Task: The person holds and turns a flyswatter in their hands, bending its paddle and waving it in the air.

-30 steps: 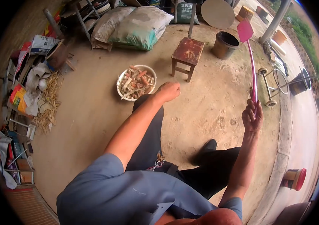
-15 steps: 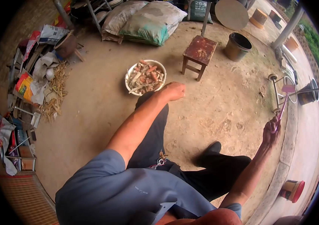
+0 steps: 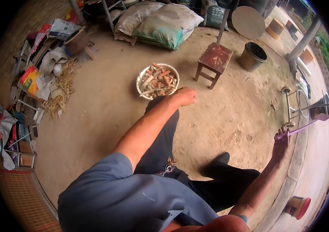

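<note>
My left hand (image 3: pixel 186 96) is closed in a loose fist over my knee, and what it holds, if anything, is hidden. Just beyond it, a white basin (image 3: pixel 138 87) full of orange and pale root pieces sits on the ground. At the right, my right hand (image 3: pixel 282 138) grips the handle of a pink fly swatter (image 3: pixel 303 127), whose head points right, close to a dark bucket (image 3: pixel 320 109). A worn red wooden stool (image 3: pixel 216 58) stands ahead of my left hand.
Stuffed sacks (image 3: pixel 168 26) lie at the top. A black bucket (image 3: pixel 253 57) stands right of the stool, near a wheeled metal frame (image 3: pixel 288 106). Scrap and dry stalks (image 3: pixel 62 91) are piled on the left. A red-lidded bucket (image 3: pixel 298 207) is at lower right.
The fly swatter has swung from upright to pointing right, as my right hand moved right and down. The view has shifted, so the basin and stool appear further right. My left hand stays closed.
</note>
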